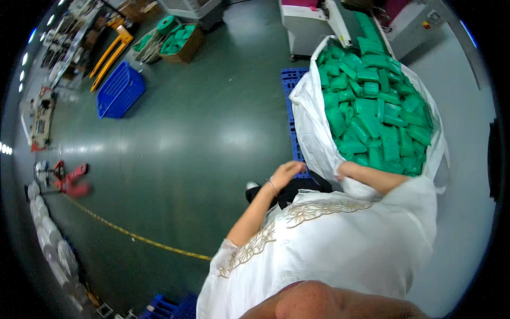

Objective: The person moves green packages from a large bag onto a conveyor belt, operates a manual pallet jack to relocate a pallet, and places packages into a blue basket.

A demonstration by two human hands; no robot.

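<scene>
A large white woven sack [311, 122] stands with its mouth wide, filled with many green plastic-wrapped packets [372, 109]. My right hand [345, 170] is at the sack's near rim, against its white fabric. Its fingers are blurred and partly hidden, so a grip on the rim cannot be made out. My left hand [289, 173] is to the left of the sack, in front of my dark trousers. Its fingers stretch toward the sack with nothing visible in them.
A blue pallet [293, 85] lies under the sack's left side. Beyond stands a white machine with a chute [337, 24]. At left are a blue basket [121, 90], a yellow pallet jack [112, 53], a red one [69, 178] and a carton of green material [183, 45].
</scene>
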